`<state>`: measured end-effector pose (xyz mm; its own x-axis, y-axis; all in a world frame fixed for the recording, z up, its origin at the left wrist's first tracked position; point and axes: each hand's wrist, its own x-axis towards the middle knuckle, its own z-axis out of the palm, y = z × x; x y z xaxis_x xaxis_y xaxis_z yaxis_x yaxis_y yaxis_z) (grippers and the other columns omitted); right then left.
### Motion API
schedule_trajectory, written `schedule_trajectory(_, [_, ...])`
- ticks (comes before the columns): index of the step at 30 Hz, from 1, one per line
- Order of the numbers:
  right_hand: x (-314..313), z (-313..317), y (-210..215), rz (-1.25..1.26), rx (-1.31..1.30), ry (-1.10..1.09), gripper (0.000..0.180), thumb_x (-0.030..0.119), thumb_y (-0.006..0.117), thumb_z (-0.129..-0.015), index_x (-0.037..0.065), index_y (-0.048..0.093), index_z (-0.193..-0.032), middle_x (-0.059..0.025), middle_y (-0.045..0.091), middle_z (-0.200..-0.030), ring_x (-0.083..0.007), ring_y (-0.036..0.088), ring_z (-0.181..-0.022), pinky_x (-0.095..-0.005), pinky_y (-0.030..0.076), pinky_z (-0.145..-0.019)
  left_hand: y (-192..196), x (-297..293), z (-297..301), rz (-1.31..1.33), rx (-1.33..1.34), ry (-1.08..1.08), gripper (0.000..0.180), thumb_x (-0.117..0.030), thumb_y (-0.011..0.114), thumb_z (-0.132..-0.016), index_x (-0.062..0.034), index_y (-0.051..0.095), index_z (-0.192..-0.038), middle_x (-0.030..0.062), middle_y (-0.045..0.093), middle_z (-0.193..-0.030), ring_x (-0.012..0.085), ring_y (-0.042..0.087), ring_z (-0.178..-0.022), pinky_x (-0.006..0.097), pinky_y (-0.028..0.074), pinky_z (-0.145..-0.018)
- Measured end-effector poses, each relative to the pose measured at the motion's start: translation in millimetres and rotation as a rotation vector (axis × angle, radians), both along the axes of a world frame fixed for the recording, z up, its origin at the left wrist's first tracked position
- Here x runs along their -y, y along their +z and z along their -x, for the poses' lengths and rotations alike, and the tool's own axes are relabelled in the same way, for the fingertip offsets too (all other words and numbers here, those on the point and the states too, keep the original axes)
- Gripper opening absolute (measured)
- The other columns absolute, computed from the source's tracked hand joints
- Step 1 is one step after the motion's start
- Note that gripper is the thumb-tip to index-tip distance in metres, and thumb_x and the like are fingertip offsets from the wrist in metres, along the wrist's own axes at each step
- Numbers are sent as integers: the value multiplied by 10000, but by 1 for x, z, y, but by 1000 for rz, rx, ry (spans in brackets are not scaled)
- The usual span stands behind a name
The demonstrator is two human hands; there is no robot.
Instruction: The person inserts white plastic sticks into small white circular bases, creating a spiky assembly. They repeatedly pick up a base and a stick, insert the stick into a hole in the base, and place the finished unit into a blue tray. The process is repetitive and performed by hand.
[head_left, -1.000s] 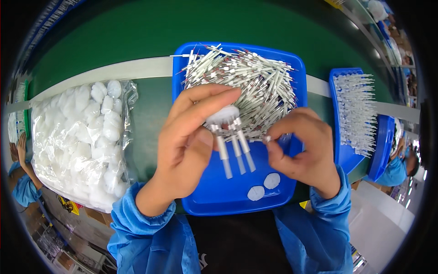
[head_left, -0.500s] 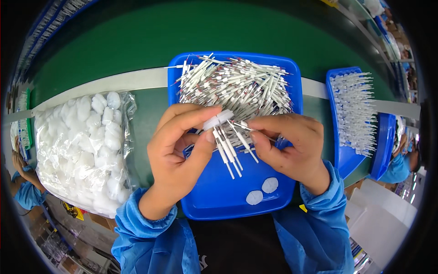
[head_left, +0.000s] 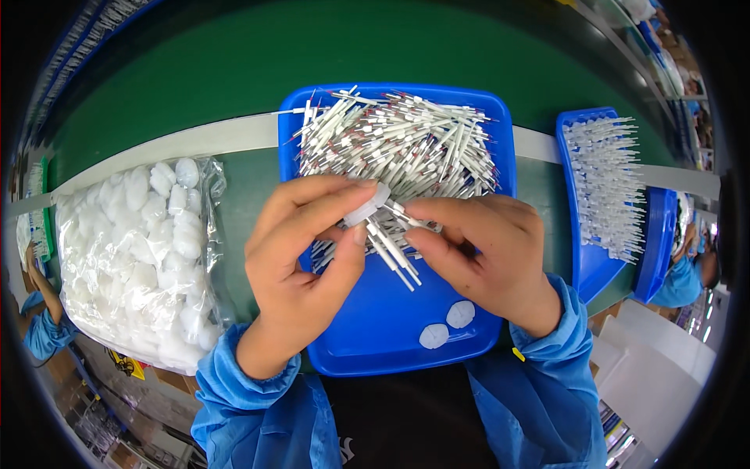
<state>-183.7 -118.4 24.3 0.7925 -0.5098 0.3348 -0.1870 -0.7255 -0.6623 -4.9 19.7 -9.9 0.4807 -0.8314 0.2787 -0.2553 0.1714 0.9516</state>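
Note:
My left hand (head_left: 301, 254) pinches a white round plastic disc (head_left: 369, 206) by its rim, tilted above the blue tray (head_left: 394, 356). Several thin white rods (head_left: 395, 254) with metal shafts hang from its underside. Thumb and forefinger of my right hand (head_left: 492, 254) close on another such rod (head_left: 398, 211) beside the disc; whether its end touches the disc cannot be made out. A heap of loose rods (head_left: 402, 144), metal-shafted and some reddish at the tip, fills the tray's far half. Two more white discs (head_left: 448, 324) lie in its near right part.
A clear plastic bag (head_left: 133, 266) full of white discs lies left of the tray. To the right, a blue bin (head_left: 582, 270) holds rows of upright rods, next to another blue container (head_left: 655, 250). Co-workers' blue sleeves (head_left: 48, 332) show at both sides.
The rod in my right hand has come closer to the disc, and that hand has shifted slightly left. My left hand has tilted the disc, so the hanging rods slant more to the right.

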Motion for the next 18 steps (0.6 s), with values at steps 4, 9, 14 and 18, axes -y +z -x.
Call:
schedule_trajectory(4, [0, 2, -10, -3, -15, -52, 182, 154, 924, -846, 104, 793, -962, -36, 740, -709, -222, 711, -567, -326, 533, -523, 1, 4, -4, -24, 228, -73, 396, 59, 792, -878, -5, 809, -1269, 139, 813, -1166, 249, 770, -1027, 324, 631, -792])
schedule_trajectory(9, [-1, 2, -14, 200, -18, -95, 181, 176, 921, -832, 109, 792, -940, -12, 740, -715, -221, 697, -570, -346, 520, -559, 5, 4, -2, -66, 423, -47, 396, 46, 817, -853, 6, 817, -1247, 121, 814, -944, 275, 770, -862, 350, 613, -751])
schedule_trajectory(14, [-5, 3, -8, 350, -46, -82, 232, 154, 956, -798, 90, 820, -975, -34, 788, -784, -198, 737, -652, -336, 513, -677, 7, 2, 5, -127, 392, -21, 400, 48, 826, -851, 10, 816, -1249, 131, 796, -870, 261, 749, -745, 354, 598, -692])
schedule_trajectory(18, [-2, 0, -16, 388, 22, -31, 236, 155, 927, -788, 93, 809, -983, -25, 779, -791, -191, 723, -652, -336, 520, -691, 8, -4, 12, -185, 305, 3, 394, 27, 841, -853, 14, 817, -1246, 132, 792, -857, 242, 729, -702, 347, 593, -664])
